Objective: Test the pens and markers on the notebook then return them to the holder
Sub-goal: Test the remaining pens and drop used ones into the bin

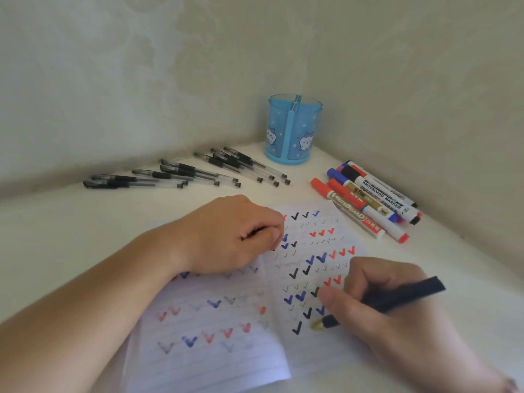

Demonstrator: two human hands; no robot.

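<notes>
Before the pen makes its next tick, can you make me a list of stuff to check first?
1. Pen gripped in the right hand: ok.
2. Gold tip close over the notebook page: ok.
3. Left hand resting on the paper to steady it: ok.
4. Blank space below the last black tick: ok.
5. Blue holder upright, ready for returns: ok.
6. What the left hand's curled fingers are holding, something dark: cannot tell.
</notes>
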